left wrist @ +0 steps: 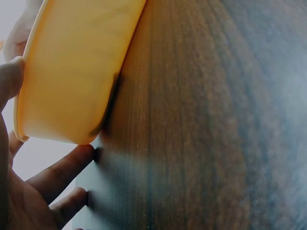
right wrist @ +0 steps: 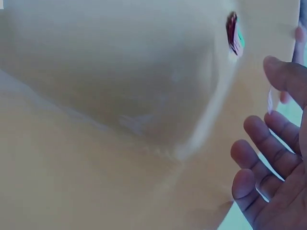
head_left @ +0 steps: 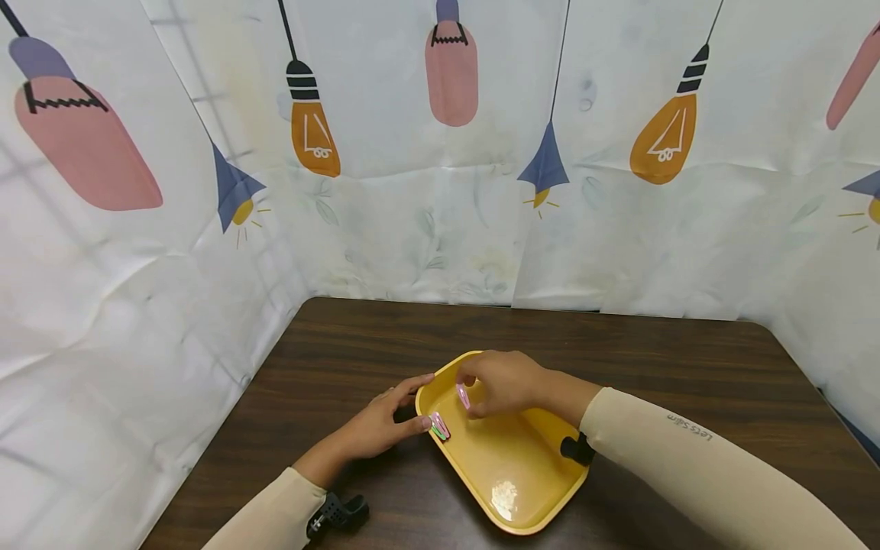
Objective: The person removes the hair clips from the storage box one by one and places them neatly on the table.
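Observation:
A yellow tray (head_left: 512,466) lies on the table, a few snap hair clips (head_left: 440,425) in pink, green and dark red at its left side. My right hand (head_left: 505,382) is over the tray's far left part. Between its thumb and index finger is a pink hair clip (head_left: 464,396), seen as a pale sliver in the right wrist view. The other right fingers are loosely bent in that view. My left hand (head_left: 381,420) spreads around the tray's far left corner. Its thumb (left wrist: 12,79) touches the rim, and a straight finger (left wrist: 72,167) reaches the outer wall near the base.
The tray stands on a dark wood-grain table (head_left: 371,336). A white curtain (head_left: 426,229) printed with lamps hangs behind and to the left. Black straps (head_left: 337,513) are on both wrists, and the right forearm crosses the tray's right rim.

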`<state>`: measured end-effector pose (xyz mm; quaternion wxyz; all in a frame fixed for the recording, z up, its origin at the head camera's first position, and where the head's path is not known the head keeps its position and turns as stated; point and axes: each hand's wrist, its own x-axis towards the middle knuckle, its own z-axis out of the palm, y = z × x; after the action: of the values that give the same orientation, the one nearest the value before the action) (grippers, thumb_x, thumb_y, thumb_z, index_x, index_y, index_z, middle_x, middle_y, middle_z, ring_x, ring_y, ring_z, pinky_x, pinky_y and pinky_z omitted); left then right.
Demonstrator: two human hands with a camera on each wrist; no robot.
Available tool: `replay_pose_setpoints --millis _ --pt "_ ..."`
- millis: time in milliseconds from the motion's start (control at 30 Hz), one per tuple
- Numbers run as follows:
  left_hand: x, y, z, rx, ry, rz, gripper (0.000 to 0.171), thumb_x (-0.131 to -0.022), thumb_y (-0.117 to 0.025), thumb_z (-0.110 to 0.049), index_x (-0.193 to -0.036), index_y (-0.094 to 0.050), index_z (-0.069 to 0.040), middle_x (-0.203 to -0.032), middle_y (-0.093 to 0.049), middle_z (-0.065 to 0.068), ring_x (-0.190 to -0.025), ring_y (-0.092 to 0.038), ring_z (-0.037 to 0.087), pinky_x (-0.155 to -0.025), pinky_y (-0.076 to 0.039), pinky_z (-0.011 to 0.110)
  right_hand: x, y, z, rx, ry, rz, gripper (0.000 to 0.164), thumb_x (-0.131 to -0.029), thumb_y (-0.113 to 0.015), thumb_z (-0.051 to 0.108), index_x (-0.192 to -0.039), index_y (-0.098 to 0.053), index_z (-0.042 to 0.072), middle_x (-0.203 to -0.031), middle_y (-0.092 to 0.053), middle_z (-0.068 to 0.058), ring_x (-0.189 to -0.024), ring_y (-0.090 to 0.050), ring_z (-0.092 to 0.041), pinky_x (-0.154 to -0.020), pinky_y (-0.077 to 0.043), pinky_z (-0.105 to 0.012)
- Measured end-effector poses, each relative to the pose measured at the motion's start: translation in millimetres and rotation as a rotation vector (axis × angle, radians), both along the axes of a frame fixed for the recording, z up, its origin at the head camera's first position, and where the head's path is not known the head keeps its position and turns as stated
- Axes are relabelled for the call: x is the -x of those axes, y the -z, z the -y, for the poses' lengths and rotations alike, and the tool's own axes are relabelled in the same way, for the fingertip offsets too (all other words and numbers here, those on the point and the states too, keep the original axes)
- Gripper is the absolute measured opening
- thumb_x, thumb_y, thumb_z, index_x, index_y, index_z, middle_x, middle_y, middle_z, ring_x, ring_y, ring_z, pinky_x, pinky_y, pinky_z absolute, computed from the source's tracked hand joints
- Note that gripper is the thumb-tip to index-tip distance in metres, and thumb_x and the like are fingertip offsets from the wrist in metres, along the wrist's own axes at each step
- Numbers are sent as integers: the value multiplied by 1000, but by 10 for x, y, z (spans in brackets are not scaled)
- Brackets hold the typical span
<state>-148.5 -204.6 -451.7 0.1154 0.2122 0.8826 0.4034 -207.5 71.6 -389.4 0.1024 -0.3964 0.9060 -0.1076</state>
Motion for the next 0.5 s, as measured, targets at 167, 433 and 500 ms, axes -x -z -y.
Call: replay_pose_setpoints --millis 167,433,500 --pt "5 -1 -4 2 1 -3 69 -98 -67 -48 -158 -33 -44 -146 -57 1 -135 -52 27 -109 -29 68 11 -20 -55 21 21 27 45 -83 -84 43 -121 -70 25 -108 -68 13 -99 -64 -10 -79 -52 -38" --pt "0 2 -11 4 -4 -10 69 -98 -68 -48 -158 -33 -44 -150 -52 0 -132 -54 24 -108 -33 65 27 -90 -121 51 24 42 43 -84 -85 36 -123 -71 23 -104 -69 13 -99 -65 -14 -80 -52 -37" --pt "-3 0 -13 3 -6 -10 70 -98 -68 -49 -158 -33 -44 -151 -51 -1 -132 -55 24 -109 -34 65 34 -115 -144 63 31 50 44 -84 -85 33 -124 -71 20 -103 -70 12 -99 -66 -16 -83 -53 -37"
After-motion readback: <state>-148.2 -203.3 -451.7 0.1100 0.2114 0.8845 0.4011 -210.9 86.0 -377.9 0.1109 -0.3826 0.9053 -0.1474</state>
